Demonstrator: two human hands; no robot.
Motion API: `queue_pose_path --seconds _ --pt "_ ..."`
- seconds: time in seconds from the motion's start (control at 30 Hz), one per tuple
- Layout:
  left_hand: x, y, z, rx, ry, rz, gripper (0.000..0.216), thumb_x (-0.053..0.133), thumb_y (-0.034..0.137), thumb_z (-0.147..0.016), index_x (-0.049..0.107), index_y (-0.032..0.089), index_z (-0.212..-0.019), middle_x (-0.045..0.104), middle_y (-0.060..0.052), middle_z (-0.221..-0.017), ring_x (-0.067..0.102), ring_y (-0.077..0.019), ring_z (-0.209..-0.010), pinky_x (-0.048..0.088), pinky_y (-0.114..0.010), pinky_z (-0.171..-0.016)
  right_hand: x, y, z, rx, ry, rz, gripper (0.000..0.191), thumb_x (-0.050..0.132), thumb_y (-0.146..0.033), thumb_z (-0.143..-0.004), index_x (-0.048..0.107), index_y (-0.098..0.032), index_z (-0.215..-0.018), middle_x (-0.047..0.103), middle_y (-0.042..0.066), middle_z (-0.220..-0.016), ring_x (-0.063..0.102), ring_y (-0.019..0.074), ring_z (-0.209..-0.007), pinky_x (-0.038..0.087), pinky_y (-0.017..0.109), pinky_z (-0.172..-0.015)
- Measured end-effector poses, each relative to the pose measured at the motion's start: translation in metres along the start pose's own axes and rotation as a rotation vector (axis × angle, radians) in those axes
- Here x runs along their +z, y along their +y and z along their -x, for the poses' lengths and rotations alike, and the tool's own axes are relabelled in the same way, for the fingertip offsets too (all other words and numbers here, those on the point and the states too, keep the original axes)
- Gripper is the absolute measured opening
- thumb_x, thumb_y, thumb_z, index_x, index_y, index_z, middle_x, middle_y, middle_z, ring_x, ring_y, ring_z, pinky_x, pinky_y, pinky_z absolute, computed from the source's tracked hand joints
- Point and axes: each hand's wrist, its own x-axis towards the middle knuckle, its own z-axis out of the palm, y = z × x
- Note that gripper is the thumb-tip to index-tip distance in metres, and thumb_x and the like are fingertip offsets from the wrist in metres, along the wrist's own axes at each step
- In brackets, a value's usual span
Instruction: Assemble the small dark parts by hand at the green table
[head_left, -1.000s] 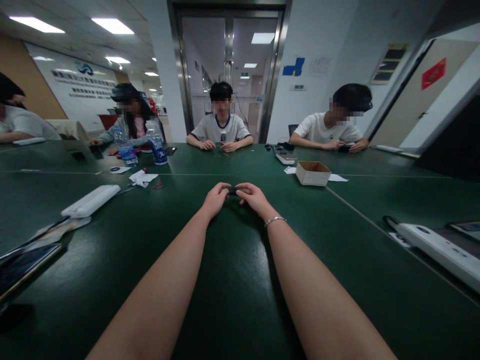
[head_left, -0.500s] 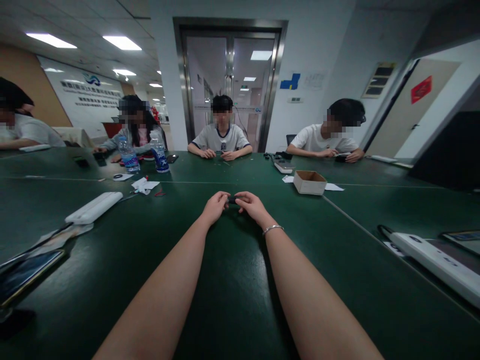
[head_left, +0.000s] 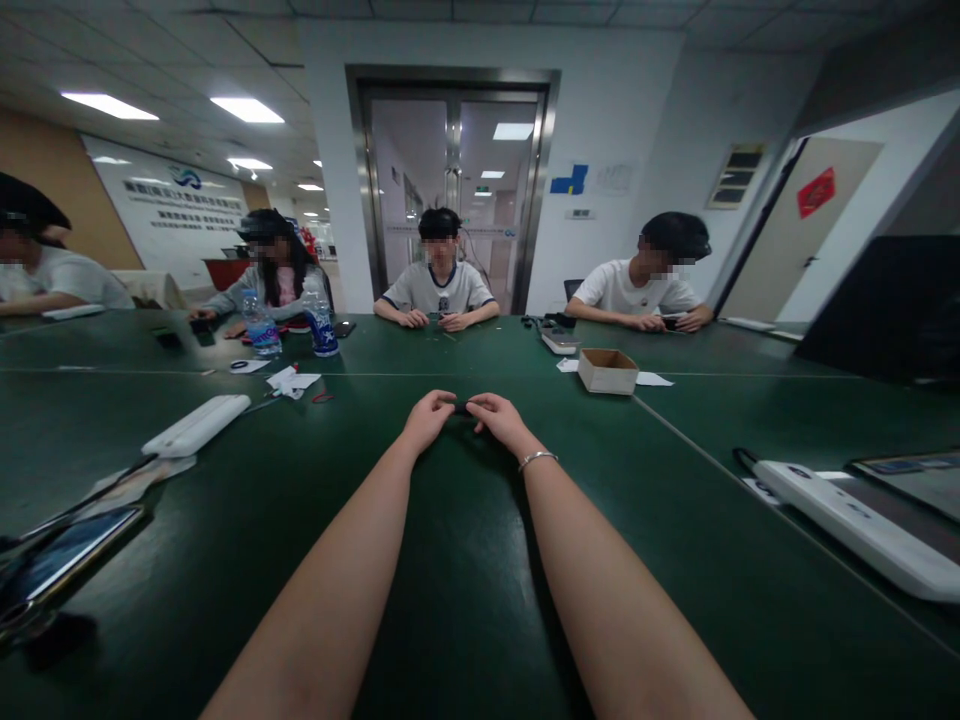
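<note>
A small dark object (head_left: 461,408) is pinched between my two hands, just above or on the green table (head_left: 450,560). Its kind is too small to make out. From the left, my left hand (head_left: 430,420) grips one end with thumb and fingertips. My right hand (head_left: 501,420), with a silver bracelet (head_left: 538,458) at the wrist, closes its fingertips on the other end. Both forearms stretch forward over the tabletop. The fingers hide much of the small object.
White power strips lie left (head_left: 196,425) and right (head_left: 855,525). A phone (head_left: 75,560) is at the near left. Beyond my hands are an open cardboard box (head_left: 608,372), plastic bottles (head_left: 322,330) and paper scraps (head_left: 292,382). Several people sit along the far side.
The camera view has tilted up and shifted slightly. My hands stay together on the small dark object, which is now more covered by my fingers.
</note>
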Motion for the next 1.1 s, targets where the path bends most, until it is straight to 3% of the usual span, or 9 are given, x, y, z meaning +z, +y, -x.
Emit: queue_pose_path --seconds 0.17,0.27,0.4,0.5,0.63,0.7,0.8,0.93,1.1 --pt "-0.0013 -0.0001 0.0005 0.011 0.015 0.047 0.029 0.060 0.024 -0.073 0.064 0.016 -0.100 0.065 -0.004 -0.081 0.059 -0.0140 -0.073 0.047 -0.026 -0.066 -0.0030 -0.0029 0.0033 -0.041 -0.063 -0.075 0.029 0.075 -0.013 -0.069 0.061 -0.017 -0.095 0.065 -0.004 -0.064 0.056 0.0075 -0.045 0.043 0.017 -0.045" --pt "-0.0032 -0.0002 -0.0001 0.053 -0.004 0.075 0.024 0.065 0.025 -0.070 0.067 0.016 -0.092 0.068 -0.006 -0.088 0.062 -0.0159 -0.078 0.049 -0.030 -0.073 -0.0044 -0.0044 0.0035 -0.025 -0.065 -0.064 0.023 0.074 -0.012 -0.071 0.063 -0.015 -0.091 0.065 -0.003 -0.063 0.055 0.0072 -0.044 0.042 0.016 -0.046" --pt "-0.0061 0.0009 0.0004 0.069 -0.024 0.129 0.024 0.072 0.028 -0.065 0.068 0.015 -0.085 0.070 -0.007 -0.087 0.064 -0.0177 -0.082 0.048 -0.033 -0.084 -0.0047 -0.0045 0.0015 0.021 -0.049 -0.041 0.011 0.067 -0.021 -0.082 0.064 -0.013 -0.088 0.067 0.002 -0.061 0.052 0.0068 -0.041 0.040 0.016 -0.044" --pt "-0.0069 0.0003 0.0007 0.069 -0.030 0.152 0.028 0.074 0.031 -0.062 0.068 0.015 -0.084 0.071 -0.007 -0.089 0.065 -0.0195 -0.085 0.048 -0.036 -0.088 -0.0051 -0.0023 -0.0007 0.021 -0.044 -0.059 0.017 0.063 -0.026 -0.087 0.063 -0.012 -0.096 0.068 0.003 -0.060 0.052 0.0077 -0.040 0.041 0.016 -0.043" --pt "-0.0063 -0.0023 -0.0010 0.065 -0.006 0.181 0.029 0.076 0.032 -0.060 0.069 0.015 -0.083 0.072 -0.008 -0.089 0.066 -0.0209 -0.087 0.047 -0.037 -0.089 -0.0069 -0.0001 -0.0020 -0.013 -0.098 -0.080 0.028 0.071 -0.016 -0.079 0.063 -0.014 -0.106 0.070 0.001 -0.064 0.055 0.0081 -0.045 0.044 0.017 -0.048" --pt "-0.0061 -0.0030 -0.0018 0.049 -0.001 0.199 0.029 0.077 0.031 -0.059 0.069 0.015 -0.082 0.072 -0.008 -0.087 0.066 -0.0211 -0.085 0.048 -0.038 -0.088 -0.0075 -0.0011 -0.0014 0.003 -0.115 -0.071 0.027 0.071 -0.012 -0.078 0.064 -0.013 -0.104 0.070 0.001 -0.065 0.054 0.0077 -0.045 0.044 0.017 -0.048" --pt "-0.0060 -0.0020 -0.0013 0.054 -0.013 0.206 0.029 0.077 0.030 -0.058 0.068 0.015 -0.080 0.072 -0.007 -0.086 0.066 -0.0211 -0.083 0.048 -0.039 -0.089 -0.0068 -0.0047 0.0004 0.047 -0.110 -0.027 0.010 0.065 -0.017 -0.085 0.065 -0.011 -0.093 0.068 0.002 -0.059 0.052 0.0073 -0.043 0.041 0.016 -0.047" --pt "-0.0062 0.0009 0.0010 0.064 -0.015 0.200 0.026 0.077 0.029 -0.059 0.069 0.016 -0.080 0.072 -0.008 -0.090 0.066 -0.0214 -0.087 0.046 -0.040 -0.091 -0.0037 -0.0080 0.0020 0.078 -0.072 0.037 0.022 0.058 -0.029 -0.092 0.062 -0.012 -0.077 0.064 0.002 -0.052 0.048 0.0066 -0.040 0.037 0.016 -0.043" --pt "-0.0062 0.0007 0.0005 0.066 0.005 0.186 0.027 0.077 0.030 -0.059 0.069 0.016 -0.081 0.072 -0.008 -0.088 0.065 -0.0210 -0.086 0.047 -0.039 -0.090 -0.0038 -0.0067 0.0015 0.049 -0.068 -0.005 0.012 0.061 -0.023 -0.089 0.064 -0.012 -0.084 0.065 0.001 -0.058 0.049 0.0064 -0.042 0.038 0.016 -0.046"
